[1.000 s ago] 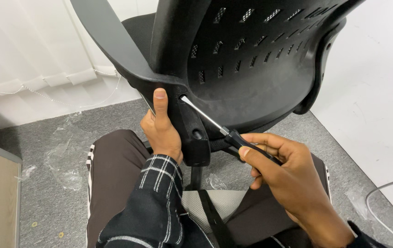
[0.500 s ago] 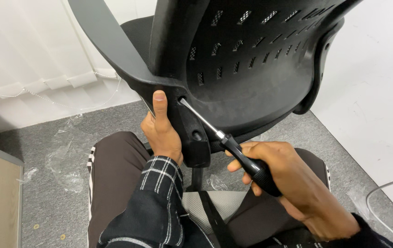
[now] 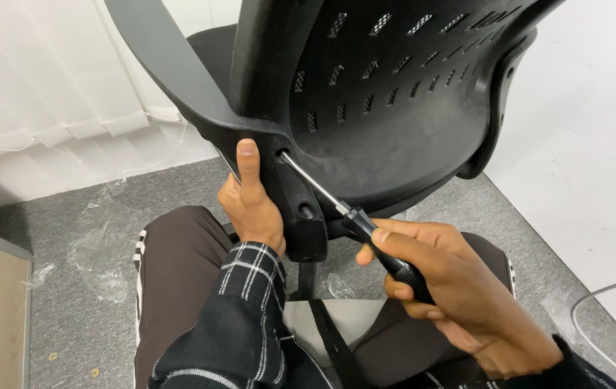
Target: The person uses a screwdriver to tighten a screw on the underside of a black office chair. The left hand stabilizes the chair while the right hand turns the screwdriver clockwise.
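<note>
View: head camera, the only one – no second view to share ground
Facing: down and forward over the lap
Nearness: close – office chair back [image 3: 394,94] and both hands fill most of the frame

1. The black office chair back [image 3: 394,94] looks like moulded plastic, matt with a faint sheen, pierced by small slots.
2. The curved grey chair armrest [image 3: 171,68] is smooth matt plastic.
3. The slim screwdriver [image 3: 351,212] has a bright polished metal shaft and a black handle with a knurled, slightly glossy grip, held in the right hand [image 3: 459,288].
4. The left hand [image 3: 254,205] presses the plastic bracket; its sleeve is soft black-and-white checked cloth [image 3: 247,302].
5. The dark brown trousers [image 3: 178,274] are matt woven cloth.
6. The grey floor carpet [image 3: 70,223] is rough and fibrous, with crinkled, glossy clear plastic wrap [image 3: 99,259] lying on it.
7. The white window blinds [image 3: 41,86] look like smooth matt fabric.
</note>
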